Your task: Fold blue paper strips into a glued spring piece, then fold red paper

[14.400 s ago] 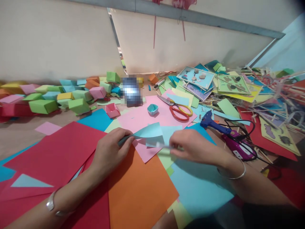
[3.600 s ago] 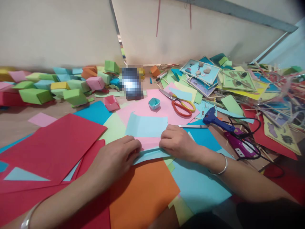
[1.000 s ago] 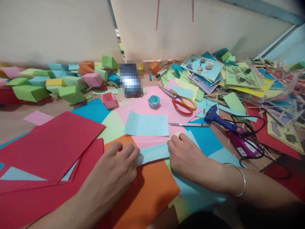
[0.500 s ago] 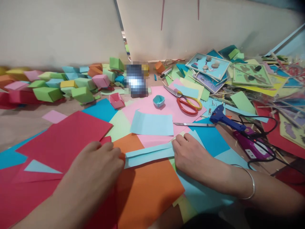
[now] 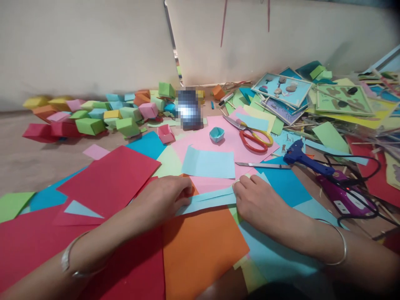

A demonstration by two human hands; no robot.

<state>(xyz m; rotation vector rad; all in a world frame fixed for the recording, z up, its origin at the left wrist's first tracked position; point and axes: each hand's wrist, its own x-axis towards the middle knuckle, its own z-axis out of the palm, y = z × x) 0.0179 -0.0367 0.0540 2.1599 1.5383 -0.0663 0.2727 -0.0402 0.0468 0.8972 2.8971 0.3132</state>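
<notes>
While the orange sheet (image 5: pixel 203 250) lies nearest me, the folded light-blue strip (image 5: pixel 212 200) crosses its far part, my left hand (image 5: pixel 170 193) curled closed on one end, my right hand (image 5: pixel 261 202) bunched on the other. Beyond sit a flat light-blue piece (image 5: pixel 209 163), a slim metal blade (image 5: pixel 262 165), red-and-yellow scissors (image 5: pixel 242 128) and a small teal box (image 5: pixel 216 134).

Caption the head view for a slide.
Left hand and right hand hold a folded blue strip over orange paper, scissors beyond.
</notes>
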